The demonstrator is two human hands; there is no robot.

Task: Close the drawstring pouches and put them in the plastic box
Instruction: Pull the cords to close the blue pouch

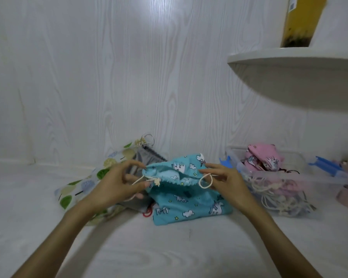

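On the left side: a leaf-print pouch (82, 183) and a grey pouch (149, 157) lie on the white surface (169, 247), not closed, I think.
Left hand (117, 185): fingers curled, pinching the cream cord (147, 179) at the left end of the mouth.
Blue pouch (187, 195): in the middle, mouth wide open.
Right hand (223, 181): fingers bent, holding the right cord loop (206, 182).
Advice: pull both cords outward evenly, so the fabric gathers without jamming.
Plastic box (289, 187): at right, just beside the blue pouch, already holding pink pouches (263, 159).
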